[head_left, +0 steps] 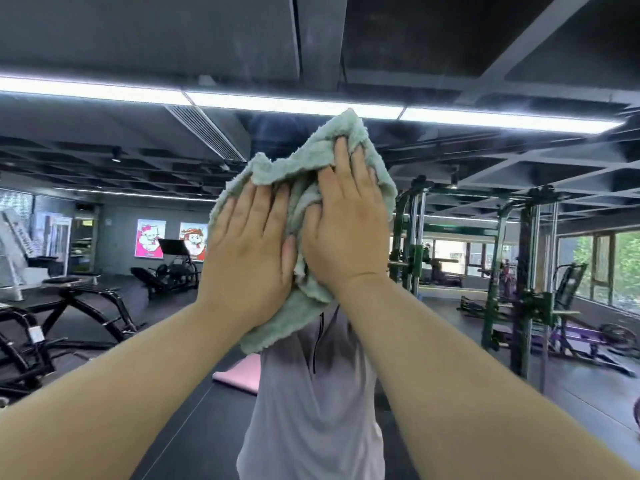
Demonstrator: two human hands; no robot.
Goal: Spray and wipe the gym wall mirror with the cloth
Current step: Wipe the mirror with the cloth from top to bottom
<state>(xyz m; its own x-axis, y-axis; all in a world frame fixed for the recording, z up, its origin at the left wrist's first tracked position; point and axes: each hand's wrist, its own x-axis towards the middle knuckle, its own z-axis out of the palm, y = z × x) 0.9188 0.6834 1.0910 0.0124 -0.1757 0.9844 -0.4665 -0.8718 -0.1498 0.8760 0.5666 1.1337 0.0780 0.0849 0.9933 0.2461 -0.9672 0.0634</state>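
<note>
The wall mirror (485,81) fills the whole view and reflects the gym. A crumpled pale green cloth (311,161) lies flat against the glass at head height. My left hand (247,251) presses on the cloth's left part with straight fingers. My right hand (346,230) presses on its right part, fingers straight and pointing up. Both arms reach up from the bottom corners. The cloth hangs down below my hands. No spray bottle is in view.
In the reflection, a person in a light grey zip top (311,393) stands behind the cloth. Black benches (69,306) show on the left, green racks (519,271) on the right, a pink mat (239,374) on the dark floor.
</note>
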